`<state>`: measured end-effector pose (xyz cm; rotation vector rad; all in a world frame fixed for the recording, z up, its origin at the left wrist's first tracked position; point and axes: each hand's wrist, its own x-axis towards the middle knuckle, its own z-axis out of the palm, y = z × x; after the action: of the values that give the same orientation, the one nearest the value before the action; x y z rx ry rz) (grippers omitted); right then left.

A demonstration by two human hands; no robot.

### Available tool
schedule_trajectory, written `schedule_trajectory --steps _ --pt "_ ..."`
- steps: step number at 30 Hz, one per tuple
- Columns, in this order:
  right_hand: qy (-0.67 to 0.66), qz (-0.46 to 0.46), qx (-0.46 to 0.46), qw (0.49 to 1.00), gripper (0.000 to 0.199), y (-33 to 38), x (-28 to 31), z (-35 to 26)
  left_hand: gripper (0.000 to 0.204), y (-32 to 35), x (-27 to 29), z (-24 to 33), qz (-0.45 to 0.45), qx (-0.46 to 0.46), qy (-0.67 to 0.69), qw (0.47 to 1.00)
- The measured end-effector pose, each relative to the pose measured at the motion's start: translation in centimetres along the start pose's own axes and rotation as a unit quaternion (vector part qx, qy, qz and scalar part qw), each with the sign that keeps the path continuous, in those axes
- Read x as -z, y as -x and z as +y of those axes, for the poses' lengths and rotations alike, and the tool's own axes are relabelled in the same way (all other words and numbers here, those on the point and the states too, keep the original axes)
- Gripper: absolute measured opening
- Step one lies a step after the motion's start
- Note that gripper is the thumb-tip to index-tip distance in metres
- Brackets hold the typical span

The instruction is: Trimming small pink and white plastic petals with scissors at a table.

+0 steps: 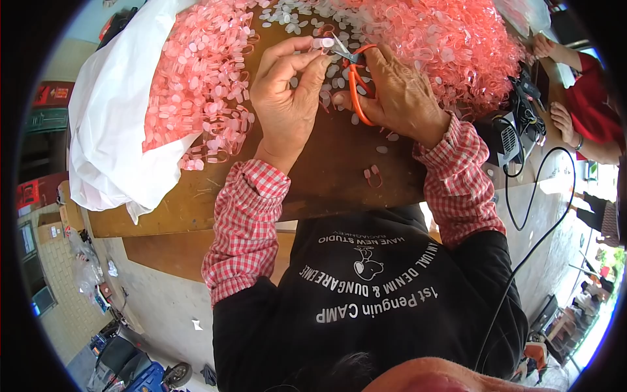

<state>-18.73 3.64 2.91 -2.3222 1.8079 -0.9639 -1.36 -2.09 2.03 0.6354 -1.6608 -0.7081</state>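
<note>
Between the fingertips of my left hand (287, 91), a small pink plastic loop piece with a whitish oval tab (322, 42) is pinched. My right hand (408, 98) has its fingers in the orange handles of a pair of scissors (354, 85). Their blades are parted and point at the pinched piece; whether they touch it I cannot tell. Loose white oval bits (290, 16) lie beyond and below my hands. A heap of pink loop pieces (450, 46) rises at the far right, and a second pink pile (196, 78) spreads to the left.
A white plastic bag (114, 130) lies under the left pile on the brown table (339, 157). One pink piece (373, 176) sits near the front edge. At right are a boxy device (508, 140), a black cable (575, 170) and another person's hands (563, 121).
</note>
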Motion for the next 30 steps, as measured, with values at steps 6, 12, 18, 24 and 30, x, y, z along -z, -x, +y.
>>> schedule_trajectory --steps 6,12,18,24,30 --pt "0.038 0.000 0.009 0.999 0.056 0.1 0.0 -0.3 0.007 0.2 -0.5 -0.2 0.000 -0.025 -0.003 1.000" --pt "0.069 -0.003 -0.004 0.998 0.049 0.5 -0.7 -0.5 0.005 0.2 -0.5 -0.7 -0.020 0.022 0.022 0.999" --pt "0.039 -0.047 -0.040 0.997 0.048 0.4 -0.4 -0.9 0.005 0.2 -0.2 -1.1 -0.018 0.087 0.096 0.991" --pt "0.092 0.022 -0.019 0.995 0.061 0.7 -0.8 -0.5 0.006 0.0 -0.1 -0.6 -0.012 0.127 0.164 0.978" --pt "0.097 -0.010 -0.027 0.995 0.055 0.6 -0.2 -0.5 0.006 0.2 -0.3 -1.0 -0.021 0.083 0.101 0.991"
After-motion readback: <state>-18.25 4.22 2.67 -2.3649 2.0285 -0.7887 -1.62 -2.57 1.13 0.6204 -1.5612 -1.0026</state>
